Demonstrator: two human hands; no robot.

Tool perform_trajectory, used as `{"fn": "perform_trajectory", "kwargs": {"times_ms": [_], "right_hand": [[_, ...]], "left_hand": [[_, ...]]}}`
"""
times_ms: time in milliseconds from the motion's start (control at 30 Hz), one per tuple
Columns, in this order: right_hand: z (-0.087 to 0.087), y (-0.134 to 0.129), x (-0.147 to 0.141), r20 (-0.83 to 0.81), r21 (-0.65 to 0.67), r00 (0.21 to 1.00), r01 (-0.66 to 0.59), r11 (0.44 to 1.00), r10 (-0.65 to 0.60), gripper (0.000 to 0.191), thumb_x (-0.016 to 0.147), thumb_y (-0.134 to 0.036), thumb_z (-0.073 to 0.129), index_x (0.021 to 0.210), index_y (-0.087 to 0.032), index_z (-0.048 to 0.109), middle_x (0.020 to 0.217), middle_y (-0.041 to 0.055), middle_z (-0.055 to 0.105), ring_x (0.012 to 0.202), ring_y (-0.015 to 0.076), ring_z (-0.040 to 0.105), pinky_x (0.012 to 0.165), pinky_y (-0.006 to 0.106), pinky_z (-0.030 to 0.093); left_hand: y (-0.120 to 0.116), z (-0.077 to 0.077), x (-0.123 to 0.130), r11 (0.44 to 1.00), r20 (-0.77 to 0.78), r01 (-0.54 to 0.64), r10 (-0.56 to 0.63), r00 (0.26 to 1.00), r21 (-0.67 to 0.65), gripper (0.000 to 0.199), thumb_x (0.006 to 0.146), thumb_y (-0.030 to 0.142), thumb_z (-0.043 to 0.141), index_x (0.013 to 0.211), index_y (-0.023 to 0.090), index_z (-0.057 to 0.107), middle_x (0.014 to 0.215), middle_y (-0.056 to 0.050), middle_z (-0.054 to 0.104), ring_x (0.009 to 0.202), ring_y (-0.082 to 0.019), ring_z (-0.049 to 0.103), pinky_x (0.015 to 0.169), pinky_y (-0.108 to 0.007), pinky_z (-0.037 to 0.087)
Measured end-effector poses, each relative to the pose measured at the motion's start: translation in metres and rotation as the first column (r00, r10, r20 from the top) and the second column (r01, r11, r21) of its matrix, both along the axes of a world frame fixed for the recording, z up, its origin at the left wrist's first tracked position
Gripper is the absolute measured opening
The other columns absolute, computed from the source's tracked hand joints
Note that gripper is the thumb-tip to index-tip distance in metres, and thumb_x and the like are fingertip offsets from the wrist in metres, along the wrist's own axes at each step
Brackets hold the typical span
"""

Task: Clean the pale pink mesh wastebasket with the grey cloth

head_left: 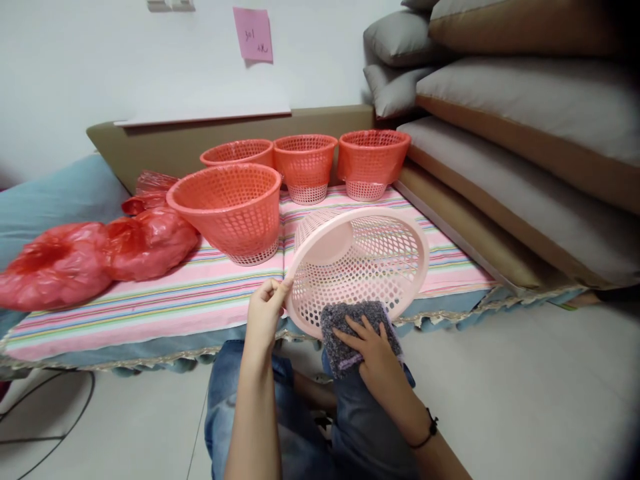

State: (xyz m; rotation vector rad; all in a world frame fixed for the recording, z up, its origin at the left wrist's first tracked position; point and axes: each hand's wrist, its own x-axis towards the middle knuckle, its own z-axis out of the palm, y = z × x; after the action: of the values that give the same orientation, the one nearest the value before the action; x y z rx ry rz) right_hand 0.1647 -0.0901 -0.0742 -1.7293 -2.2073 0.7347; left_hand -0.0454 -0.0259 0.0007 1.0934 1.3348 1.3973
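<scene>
A pale pink plastic basket (359,263) with a holed wall lies tilted on its side, its wide mouth turned towards me. At the left of its rim, my left hand (267,303) is closed in a pinch on the edge. My right hand (367,347) lies with fingers spread over a dark grey cloth (345,320) with a lilac edge. That cloth touches the lower rim of the basket and hangs over my knee. The palm side of my right hand is hidden.
Red-bagged baskets (225,207) stand to the left and along the back. Crumpled red plastic bags (145,243) lie on the striped cover (200,293) at left. Stacked grey cushions (530,107) rise on the right. A pink note (253,33) is on the wall.
</scene>
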Motion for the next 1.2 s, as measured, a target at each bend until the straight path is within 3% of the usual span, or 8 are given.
{"fn": "perform_trajectory", "kwargs": {"times_ms": [100,200,367,500,633,833,1033,1200], "right_hand": [[0.004,0.002,-0.008,0.058,-0.016,0.998,0.013,1.0,-0.012,0.093,0.057,0.007,0.04,0.136,-0.039,0.054,0.153,-0.0005,0.041,0.145,0.038,0.026,0.114,0.069,0.014],[0.006,0.0,-0.012,0.103,0.01,0.994,0.03,1.0,-0.031,0.092,0.058,0.009,0.039,0.136,-0.038,0.055,0.152,-0.0005,0.043,0.144,0.0378,0.027,0.114,0.067,0.015],[0.003,-0.003,-0.008,0.099,0.004,0.995,0.016,1.0,-0.016,0.095,0.057,0.008,0.037,0.138,-0.038,0.052,0.153,-0.0016,0.04,0.145,0.0369,0.024,0.114,0.067,0.016],[-0.003,-0.003,-0.004,0.073,0.015,0.997,0.017,1.0,-0.018,0.096,0.056,0.007,0.036,0.139,-0.038,0.051,0.153,-0.0018,0.041,0.146,0.0365,0.024,0.114,0.068,0.016],[-0.008,-0.003,-0.003,0.056,0.038,0.998,0.005,0.999,-0.007,0.096,0.056,0.006,0.036,0.139,-0.039,0.051,0.153,-0.0022,0.041,0.145,0.0367,0.025,0.112,0.07,0.017],[-0.011,-0.004,-0.002,0.047,0.063,0.999,0.001,0.998,-0.004,0.095,0.056,0.005,0.037,0.138,-0.041,0.052,0.153,-0.0019,0.041,0.145,0.0372,0.027,0.111,0.071,0.019],[-0.016,-0.005,-0.001,0.046,0.087,0.999,0.002,0.996,-0.007,0.096,0.056,0.005,0.037,0.138,-0.041,0.051,0.153,-0.0019,0.041,0.145,0.0365,0.027,0.111,0.071,0.02],[-0.017,-0.007,-0.005,0.078,0.125,0.997,0.02,0.992,-0.03,0.096,0.055,0.008,0.036,0.137,-0.04,0.053,0.151,-0.0013,0.044,0.144,0.0369,0.029,0.111,0.071,0.02]], "left_hand": [[-0.009,-0.005,-0.008,0.995,0.081,-0.008,0.016,0.997,-0.097,0.049,0.065,0.062,0.075,0.065,0.017,0.056,0.06,0.004,0.049,0.051,-0.007,0.04,0.043,-0.016,0.025],[-0.023,-0.011,-0.016,0.993,0.31,0.025,0.012,0.951,-0.116,0.049,0.065,0.063,0.074,0.076,0.017,0.063,0.073,0.0,0.059,0.063,-0.01,0.053,0.046,-0.015,0.037],[-0.04,-0.011,-0.031,0.97,0.738,0.243,-0.151,0.658,-0.019,0.053,0.08,0.067,0.057,0.097,0.019,0.068,0.101,-0.007,0.068,0.094,-0.02,0.064,0.073,-0.032,0.058],[-0.046,-0.012,-0.033,0.946,0.831,0.307,-0.251,0.497,0.102,0.069,0.083,0.078,0.034,0.121,0.027,0.062,0.137,-0.011,0.057,0.134,-0.031,0.045,0.103,-0.06,0.042],[-0.047,-0.016,-0.031,0.926,0.803,0.315,-0.345,0.486,0.207,0.078,0.079,0.083,0.029,0.139,0.036,0.048,0.157,-0.007,0.036,0.15,-0.034,0.015,0.108,-0.071,0.025],[-0.049,-0.014,-0.03,0.93,0.775,0.303,-0.347,0.528,0.21,0.082,0.075,0.087,0.028,0.14,0.04,0.046,0.159,-0.006,0.031,0.151,-0.035,0.01,0.104,-0.073,0.029],[-0.05,-0.013,-0.028,0.954,0.772,0.263,-0.273,0.575,0.142,0.07,0.08,0.079,0.035,0.125,0.032,0.06,0.149,-0.008,0.046,0.146,-0.034,0.027,0.105,-0.066,0.036],[-0.048,-0.02,-0.031,0.985,0.804,0.148,-0.155,0.574,0.084,0.03,0.079,0.045,0.057,0.097,0.024,0.068,0.111,-0.007,0.068,0.113,-0.026,0.059,0.102,-0.052,0.047]]}}
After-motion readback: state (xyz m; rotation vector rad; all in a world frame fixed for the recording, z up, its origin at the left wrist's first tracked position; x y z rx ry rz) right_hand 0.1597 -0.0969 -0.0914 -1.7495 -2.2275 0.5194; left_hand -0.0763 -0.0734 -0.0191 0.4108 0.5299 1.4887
